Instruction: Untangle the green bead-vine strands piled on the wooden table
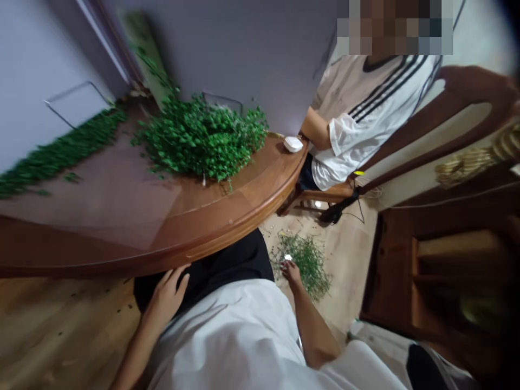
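My left hand (168, 297) rests flat on my black-clad thigh just under the edge of the round wooden table (227, 211), fingers stretched out and empty. My right hand (290, 269) reaches down toward a pile of green stems (311, 262) on the floor; its fingers are pinched together at the pile's edge, and what they hold is too small to make out. A big heap of green leafy sprigs (203, 138) lies on the tabletop.
A row of green sprigs (60, 154) runs along the table's far left. A small white object (293, 143) sits by the table edge near another person in a white striped shirt (365, 108) seated on a wooden chair. Dark wooden furniture (439, 260) stands at right.
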`<action>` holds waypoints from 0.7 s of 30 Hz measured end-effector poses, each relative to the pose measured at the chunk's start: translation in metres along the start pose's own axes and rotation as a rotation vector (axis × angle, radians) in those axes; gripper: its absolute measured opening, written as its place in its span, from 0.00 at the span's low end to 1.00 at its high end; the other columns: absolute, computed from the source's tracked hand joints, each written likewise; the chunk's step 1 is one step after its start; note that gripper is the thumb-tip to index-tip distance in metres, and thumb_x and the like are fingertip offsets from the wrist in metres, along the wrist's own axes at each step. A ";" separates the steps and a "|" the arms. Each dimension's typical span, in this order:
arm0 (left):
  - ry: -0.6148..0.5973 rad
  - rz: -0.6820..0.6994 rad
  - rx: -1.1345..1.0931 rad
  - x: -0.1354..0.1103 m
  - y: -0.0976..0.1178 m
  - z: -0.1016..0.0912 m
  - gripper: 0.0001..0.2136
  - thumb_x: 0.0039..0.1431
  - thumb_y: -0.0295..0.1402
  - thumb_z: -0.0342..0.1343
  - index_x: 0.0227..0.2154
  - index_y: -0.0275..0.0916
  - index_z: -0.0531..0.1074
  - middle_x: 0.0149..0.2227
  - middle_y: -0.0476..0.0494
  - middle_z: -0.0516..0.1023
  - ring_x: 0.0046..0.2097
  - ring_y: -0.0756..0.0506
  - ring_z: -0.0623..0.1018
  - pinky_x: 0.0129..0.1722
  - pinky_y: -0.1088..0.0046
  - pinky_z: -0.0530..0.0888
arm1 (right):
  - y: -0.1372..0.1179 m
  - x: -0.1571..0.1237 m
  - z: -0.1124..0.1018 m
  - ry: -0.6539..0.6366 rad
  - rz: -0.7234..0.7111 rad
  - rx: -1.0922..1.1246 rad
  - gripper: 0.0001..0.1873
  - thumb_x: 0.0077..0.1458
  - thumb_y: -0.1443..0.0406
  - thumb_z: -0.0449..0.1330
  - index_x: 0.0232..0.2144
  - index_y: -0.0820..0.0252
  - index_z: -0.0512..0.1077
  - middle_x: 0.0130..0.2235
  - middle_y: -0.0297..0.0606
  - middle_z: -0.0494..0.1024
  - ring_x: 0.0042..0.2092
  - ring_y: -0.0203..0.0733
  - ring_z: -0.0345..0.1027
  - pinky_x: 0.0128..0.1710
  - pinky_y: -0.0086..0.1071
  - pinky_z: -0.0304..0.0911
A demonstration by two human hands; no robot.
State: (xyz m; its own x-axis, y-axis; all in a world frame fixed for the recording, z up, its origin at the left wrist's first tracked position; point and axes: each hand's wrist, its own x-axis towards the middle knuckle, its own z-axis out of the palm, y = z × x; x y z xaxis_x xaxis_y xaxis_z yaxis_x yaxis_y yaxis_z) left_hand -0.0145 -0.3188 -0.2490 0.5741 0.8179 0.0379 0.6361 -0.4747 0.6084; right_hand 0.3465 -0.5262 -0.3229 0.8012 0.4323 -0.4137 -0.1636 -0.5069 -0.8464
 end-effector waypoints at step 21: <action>0.461 0.098 0.079 -0.005 -0.040 0.035 0.17 0.69 0.38 0.46 0.39 0.47 0.82 0.39 0.44 0.86 0.40 0.42 0.86 0.42 0.71 0.84 | -0.460 -0.012 0.082 -0.340 -1.280 -0.500 0.21 0.64 0.48 0.57 0.34 0.59 0.77 0.30 0.37 0.77 0.34 0.40 0.70 0.38 0.32 0.65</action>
State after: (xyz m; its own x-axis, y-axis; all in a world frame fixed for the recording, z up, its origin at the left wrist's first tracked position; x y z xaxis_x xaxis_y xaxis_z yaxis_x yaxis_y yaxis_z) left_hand -0.0248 -0.3157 -0.3016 0.3565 0.8185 0.4505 0.6375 -0.5656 0.5231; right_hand 0.3644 -0.2373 0.0436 0.0511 0.9072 0.4175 0.8352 0.1904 -0.5160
